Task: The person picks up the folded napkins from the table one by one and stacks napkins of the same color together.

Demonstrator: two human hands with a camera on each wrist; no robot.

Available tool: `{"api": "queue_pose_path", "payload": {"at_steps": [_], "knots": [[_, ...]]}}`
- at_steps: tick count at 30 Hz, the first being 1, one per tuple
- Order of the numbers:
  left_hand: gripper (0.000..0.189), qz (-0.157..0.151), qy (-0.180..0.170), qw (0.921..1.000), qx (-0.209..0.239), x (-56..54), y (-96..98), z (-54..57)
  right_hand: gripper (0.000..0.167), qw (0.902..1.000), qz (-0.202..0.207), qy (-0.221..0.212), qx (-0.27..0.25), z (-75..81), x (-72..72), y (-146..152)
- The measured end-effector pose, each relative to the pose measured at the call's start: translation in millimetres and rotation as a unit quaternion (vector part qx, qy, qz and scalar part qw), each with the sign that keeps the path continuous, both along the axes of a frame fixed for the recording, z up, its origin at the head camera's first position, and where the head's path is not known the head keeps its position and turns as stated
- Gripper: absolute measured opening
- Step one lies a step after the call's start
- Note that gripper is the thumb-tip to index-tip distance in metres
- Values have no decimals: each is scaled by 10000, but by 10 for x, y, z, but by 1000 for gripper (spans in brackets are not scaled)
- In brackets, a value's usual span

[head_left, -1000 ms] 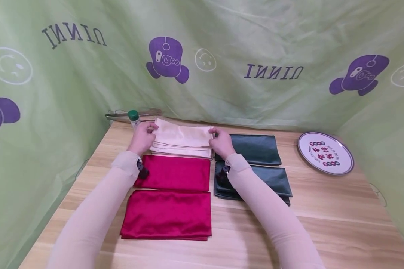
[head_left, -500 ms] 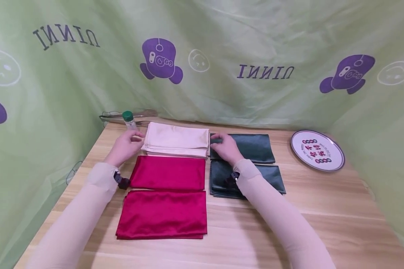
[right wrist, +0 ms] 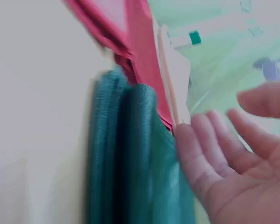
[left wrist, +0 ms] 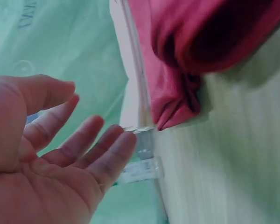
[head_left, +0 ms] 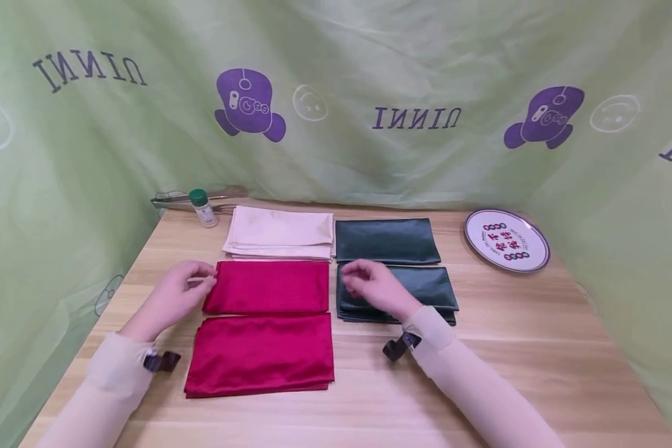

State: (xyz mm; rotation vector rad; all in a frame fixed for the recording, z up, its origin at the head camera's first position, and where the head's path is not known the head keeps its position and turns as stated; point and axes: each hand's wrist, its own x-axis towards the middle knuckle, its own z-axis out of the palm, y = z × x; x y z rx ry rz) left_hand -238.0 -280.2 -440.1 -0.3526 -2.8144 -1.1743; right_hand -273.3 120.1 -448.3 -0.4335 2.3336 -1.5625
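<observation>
My left hand [head_left: 176, 295], fingers loosely bent, is at the left edge of the farther folded red satin cloth [head_left: 269, 286]; the left wrist view shows nothing between thumb and fingers. Over the nearer folded dark green cloth [head_left: 420, 287] hovers my right hand [head_left: 378, 286], relaxed and holding nothing. A second folded red cloth [head_left: 260, 354] lies closest to me. Behind the red ones sits a stack of folded cream cloth [head_left: 282, 229], its layers slightly offset. Another folded green cloth [head_left: 386, 239] lies to the right of that stack.
A white plate [head_left: 506, 241] with red lettering lies at the back right. In the back left corner stand a green-capped shaker bottle [head_left: 203, 208] and long metal utensils [head_left: 173, 200]. A green printed curtain [head_left: 341, 162] hangs behind the wooden table [head_left: 537, 348].
Both hands have let go of the cream cloth's upper corners and drawn back toward me, the left one also outward. The cream cloth now lies flat on its stack.
</observation>
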Motion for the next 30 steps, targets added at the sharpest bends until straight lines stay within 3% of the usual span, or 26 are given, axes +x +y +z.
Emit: {"api": "queue_pose_path", "payload": {"at_steps": [4, 10, 14, 17, 22, 30], "knots": [[23, 179, -74, 9991, -368, 338, -59, 11, 26, 9919, 708, 481, 942, -86, 294, 3], [24, 472, -421, 9964, -560, 797, -21, -77, 35, 9624, 1348, 1360, 1929, -144, 711, -13], [26, 596, -449, 9958, -532, 1014, 21, -159, 45, 9432, 1602, 1663, 2388, -125, 926, -49], [30, 661, -371, 9950, -658, 1098, 65, -215, 54, 9384, 1646, 1571, 2601, -127, 1032, -84], [40, 667, -144, 9929, -976, 1157, 168, -241, 59, 9390, 1541, 1536, 2663, -151, 1114, -153], [41, 557, -85, 9949, -837, 1193, 244, -276, 60, 9343, 1527, 1719, 2725, -178, 1153, -231]]}}
